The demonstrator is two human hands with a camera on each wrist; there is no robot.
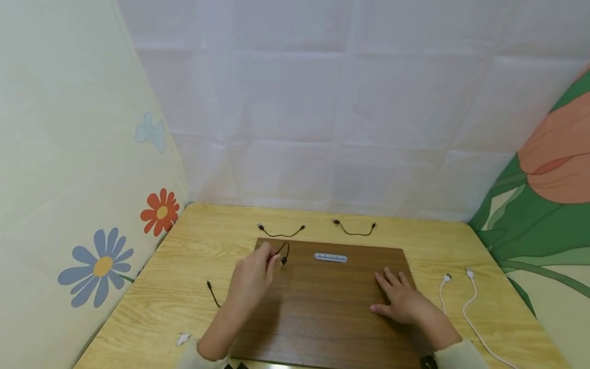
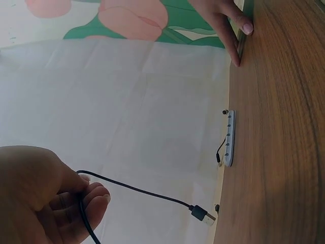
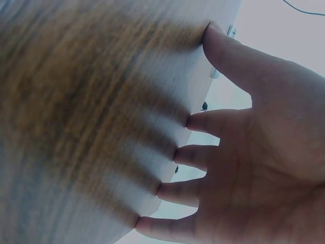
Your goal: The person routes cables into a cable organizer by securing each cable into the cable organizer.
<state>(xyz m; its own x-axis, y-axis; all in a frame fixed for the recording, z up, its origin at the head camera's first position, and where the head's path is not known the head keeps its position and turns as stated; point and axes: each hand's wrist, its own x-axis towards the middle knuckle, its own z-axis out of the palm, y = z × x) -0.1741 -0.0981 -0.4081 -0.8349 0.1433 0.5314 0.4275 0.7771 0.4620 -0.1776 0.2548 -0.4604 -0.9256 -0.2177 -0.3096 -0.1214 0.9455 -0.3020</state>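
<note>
One black cable (image 2: 144, 192) is pinched between thumb and curled fingers of the left hand (image 1: 252, 275), plug (image 2: 198, 212) hanging beyond the fingertips: for control, grip nearer the plug while the right hand (image 1: 402, 301), fingers spread and empty, braces the brown board (image 1: 322, 318).

R wrist cam dim, board (image 3: 66, 107) blurry, shadows nr fingertips (image 3: 168, 191); head brighter.

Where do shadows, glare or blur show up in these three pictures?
Head view: a soft shadow on the brown board beside the left hand, and a small bright glare at the bottom edge; left wrist view: dim, but the black cable's plug looks fairly crisp; right wrist view: blurred wood grain, dark streaks near the right hand, perhaps shadows or reflections.
</note>
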